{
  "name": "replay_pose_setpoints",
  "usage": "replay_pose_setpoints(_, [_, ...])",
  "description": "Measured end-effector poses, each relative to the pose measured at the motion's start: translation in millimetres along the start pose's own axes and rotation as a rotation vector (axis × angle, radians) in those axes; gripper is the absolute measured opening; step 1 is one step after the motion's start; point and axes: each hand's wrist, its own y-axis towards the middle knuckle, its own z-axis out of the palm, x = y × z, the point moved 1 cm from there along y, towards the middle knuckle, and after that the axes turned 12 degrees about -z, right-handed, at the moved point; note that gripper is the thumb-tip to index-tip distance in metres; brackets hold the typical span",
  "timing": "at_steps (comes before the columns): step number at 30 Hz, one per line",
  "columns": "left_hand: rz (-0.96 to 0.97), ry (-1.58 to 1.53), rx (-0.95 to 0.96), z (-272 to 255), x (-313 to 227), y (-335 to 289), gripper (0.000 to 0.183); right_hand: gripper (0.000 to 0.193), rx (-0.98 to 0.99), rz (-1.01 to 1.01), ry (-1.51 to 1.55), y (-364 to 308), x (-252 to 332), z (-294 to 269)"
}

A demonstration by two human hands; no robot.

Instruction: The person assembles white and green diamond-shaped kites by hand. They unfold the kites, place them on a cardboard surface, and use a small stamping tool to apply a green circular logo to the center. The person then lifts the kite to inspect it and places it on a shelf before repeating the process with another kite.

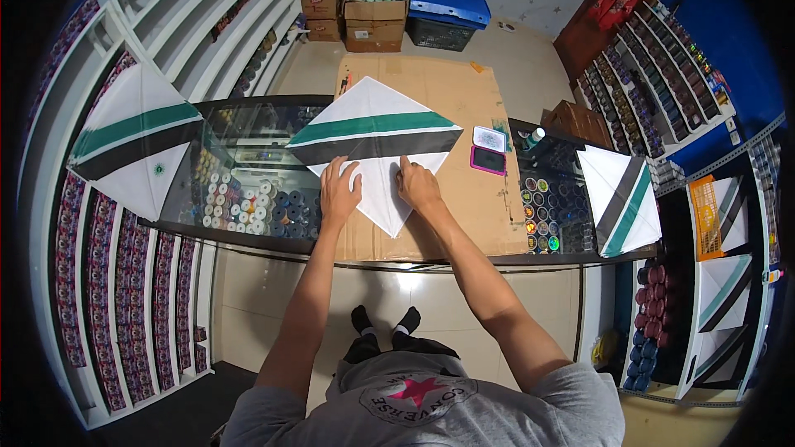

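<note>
A diamond-shaped paper kite (370, 103), white with a green and a black stripe, lies on a cardboard sheet (489, 223) over the glass counter. My left hand (338, 190) rests on its lower left edge, fingers stretched out and apart. On the lower right part of the kite is my right hand (419, 185), its fingers curled together and the index finger bent toward the black stripe. Whatever those fingers may hold is hidden. Right of the kite sits an opened ink pad (489, 160) with a pink case and a pale lid.
Similar kites lie on the counter's left end (137, 136) and right end (625, 199). A small white-capped bottle (536, 136) stands near the ink pad. Thread spools (240, 203) show under the glass. Boxes (373, 25) and a blue-lidded bin (447, 8) stand beyond; shelves flank both sides.
</note>
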Motion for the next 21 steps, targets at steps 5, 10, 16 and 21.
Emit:
replay_pose_setpoints(5, [0.002,0.003,-0.001,-0.6,2.1,-0.6,0.030,0.023,-0.033,0.016,0.042,2.9,3.6,-5.4])
replay_pose_setpoints(10, [0.001,-0.002,0.009,-0.1,0.2,-1.2,0.030,0.023,-0.197,-0.036,0.232,-3.4,-9.6,-30.6])
replay_pose_setpoints(16, [0.005,0.011,0.001,0.7,1.0,-1.4,0.029,0.020,-0.414,0.083,0.245,-16.4,-57.1,-95.2])
replay_pose_setpoints(21, [0.012,0.017,0.002,1.7,2.0,-1.9,0.029,0.021,-0.393,0.183,0.096,-31.5,-113.2,-118.6])
